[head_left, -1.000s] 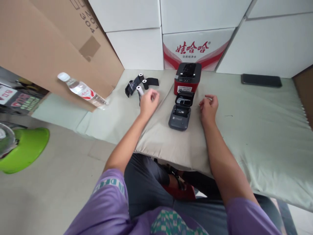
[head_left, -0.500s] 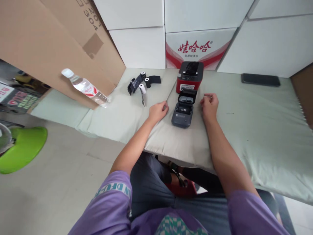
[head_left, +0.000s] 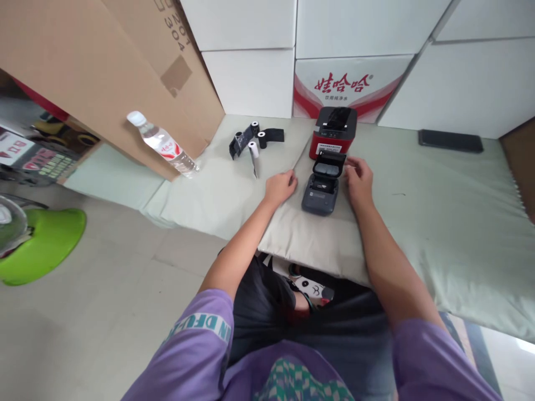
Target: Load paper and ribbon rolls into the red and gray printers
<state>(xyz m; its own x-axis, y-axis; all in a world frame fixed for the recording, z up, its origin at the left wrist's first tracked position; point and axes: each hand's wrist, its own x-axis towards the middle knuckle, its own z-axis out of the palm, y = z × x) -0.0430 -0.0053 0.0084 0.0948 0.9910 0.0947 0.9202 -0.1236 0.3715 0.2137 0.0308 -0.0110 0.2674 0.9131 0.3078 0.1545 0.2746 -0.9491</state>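
Note:
A small dark grey printer (head_left: 321, 195) lies on the pale green cloth (head_left: 438, 223) with its lid (head_left: 329, 166) flipped open toward the back. My left hand (head_left: 281, 186) rests on the cloth just left of the printer, fingers loosely curled, holding nothing. On the printer's right side sits my right hand (head_left: 358, 177), its fingertips touching the right edge of the open lid. Behind stands a red and black printer (head_left: 333, 132). Small white paper rolls (head_left: 253, 149) and black holders (head_left: 238, 143) lie to the left.
A water bottle (head_left: 163, 145) leans against a large cardboard box (head_left: 83, 67) on the left. White cartons (head_left: 343, 83) wall off the back. A black phone (head_left: 450, 140) lies at the back right. A green object (head_left: 42, 245) sits on the floor at the left.
My left hand has come back from the paper rolls to the printer's left side. My right hand has reached forward to the open lid. The view has shifted slightly.

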